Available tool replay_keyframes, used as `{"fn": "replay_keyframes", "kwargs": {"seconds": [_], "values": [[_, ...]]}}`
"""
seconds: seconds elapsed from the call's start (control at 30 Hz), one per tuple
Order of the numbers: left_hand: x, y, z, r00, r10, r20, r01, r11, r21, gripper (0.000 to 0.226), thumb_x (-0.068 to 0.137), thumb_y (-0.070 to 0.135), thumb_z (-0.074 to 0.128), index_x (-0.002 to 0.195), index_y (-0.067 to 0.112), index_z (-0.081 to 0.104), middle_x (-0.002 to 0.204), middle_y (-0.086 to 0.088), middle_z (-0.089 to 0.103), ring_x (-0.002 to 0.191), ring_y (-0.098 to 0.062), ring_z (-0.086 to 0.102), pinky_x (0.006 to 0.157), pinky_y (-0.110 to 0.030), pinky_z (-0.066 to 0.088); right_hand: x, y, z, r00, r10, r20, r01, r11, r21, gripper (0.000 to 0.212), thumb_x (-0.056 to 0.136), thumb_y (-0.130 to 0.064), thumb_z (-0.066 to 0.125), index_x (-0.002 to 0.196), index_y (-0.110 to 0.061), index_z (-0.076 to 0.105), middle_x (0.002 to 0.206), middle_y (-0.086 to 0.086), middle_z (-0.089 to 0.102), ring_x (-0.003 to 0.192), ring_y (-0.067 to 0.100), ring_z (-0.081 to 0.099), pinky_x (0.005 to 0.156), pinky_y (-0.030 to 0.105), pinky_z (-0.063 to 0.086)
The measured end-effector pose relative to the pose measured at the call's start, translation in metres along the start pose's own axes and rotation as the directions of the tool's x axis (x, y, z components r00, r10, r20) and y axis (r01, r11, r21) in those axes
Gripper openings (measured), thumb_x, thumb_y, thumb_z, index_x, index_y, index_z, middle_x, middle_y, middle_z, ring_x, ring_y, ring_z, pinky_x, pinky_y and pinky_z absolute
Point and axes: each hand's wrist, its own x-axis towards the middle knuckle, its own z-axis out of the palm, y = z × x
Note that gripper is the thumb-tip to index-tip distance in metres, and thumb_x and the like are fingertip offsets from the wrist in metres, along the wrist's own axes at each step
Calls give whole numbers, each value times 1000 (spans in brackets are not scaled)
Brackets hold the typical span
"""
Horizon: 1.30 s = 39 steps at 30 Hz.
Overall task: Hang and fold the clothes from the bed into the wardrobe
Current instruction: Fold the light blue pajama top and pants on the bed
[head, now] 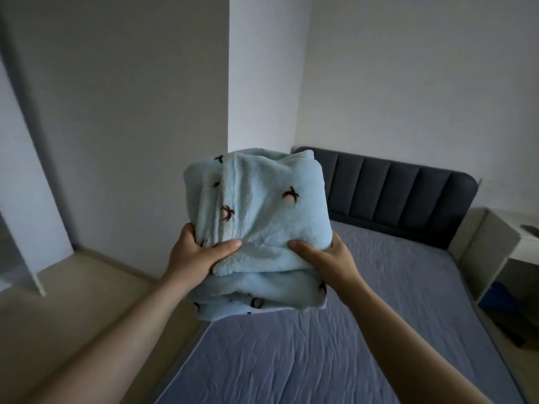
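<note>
The folded fleece bundle (pixel 262 205), light blue with small brown motifs, is off the bed (pixel 379 316), held in the air above its left edge, nearer the headboard (pixel 393 193) than the foot. Both hands grip it from the near side. The left hand (pixel 198 255) clamps the left lower corner and the right hand (pixel 323 258) the right, each thumb pressed flat on top. The other fingers are hidden under or behind the cloth. This two-sided hold probably serves to keep the folds stacked: thick fleece is soft and springy, and a one-hand grip would likely let the layers slide open. The bundle stands up and away from the hands, its bulk above and beyond the thumbs, while a few lower layers hang below the grip and sag at the near edge. A white panel (pixel 26 199) at far left may belong to the wardrobe, but I cannot tell. Folding looks done for this piece; carrying it over seems to be next.
</note>
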Motion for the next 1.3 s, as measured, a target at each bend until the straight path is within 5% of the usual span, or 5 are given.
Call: {"fn": "replay_keyframes", "kwargs": {"seconds": [0.5, 0.8, 1.0, 1.3], "values": [[54, 46, -203, 969, 109, -221, -104, 994, 31, 88, 42, 67, 79, 115, 31, 46, 101, 18, 60, 88, 1, 57, 69, -20, 44, 38, -134, 164, 959, -231, 166, 213, 970, 117, 59, 60, -50, 88, 111, -30, 63, 103, -7, 73, 93, 13, 70, 82, 41, 59], [78, 16, -323, 946, 70, -315, -50, 996, 70, 91, 36, 74, 77, 111, 31, 49, 102, 15, 62, 90, -4, 60, 71, -24, 47, 44, -171, 291, 914, -300, 273, 254, 948, 190, 60, 56, -54, 85, 108, -35, 62, 97, -17, 72, 86, 3, 70, 67, 21, 57], [83, 7, -352, 906, 74, -416, -41, 995, 86, 90, 39, 71, 80, 113, 27, 53, 103, 12, 66, 94, -8, 63, 81, -32, 53, 60, -179, 331, 876, -328, 354, 251, 936, 248, 57, 63, -46, 87, 113, -33, 63, 104, -12, 73, 94, 9, 70, 82, 38, 58], [75, 12, -388, 813, 96, -575, -36, 993, 114, 97, 40, 65, 82, 124, 29, 52, 113, 14, 64, 103, -7, 61, 90, -31, 50, 83, -201, 385, 764, -415, 494, 261, 899, 351, 48, 68, -38, 86, 111, -31, 65, 104, -9, 73, 94, 12, 70, 82, 43, 58]]}}
